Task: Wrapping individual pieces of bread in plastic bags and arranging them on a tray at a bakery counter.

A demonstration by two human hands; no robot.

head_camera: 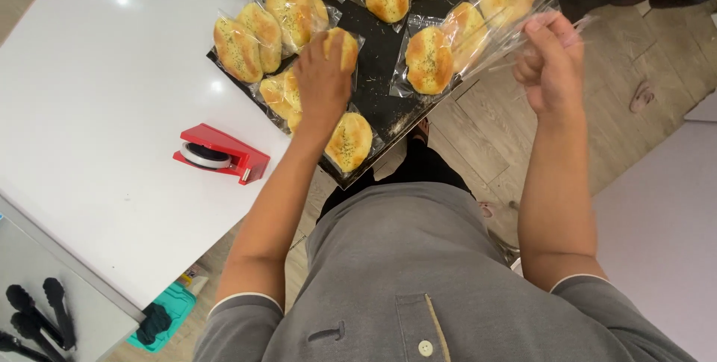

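Observation:
A black tray [381, 48] at the table's corner carries several golden herb-topped buns in clear bags. My left hand [321, 78] lies on top of one bagged bun [345, 47] near the tray's middle, fingers curled over it. My right hand [551, 60] is raised past the table edge and pinches the end of a clear plastic bag [499, 41] that stretches toward the tray. More bagged buns lie around: one at the near edge [349, 140], one in the middle [429, 60], a pair at the left [248, 41].
A red tape dispenser [218, 154] stands on the white table [97, 108] left of the tray. Black tongs [37, 317] lie on a lower grey surface at bottom left. Wooden floor shows to the right, with a teal object [160, 317] below the table.

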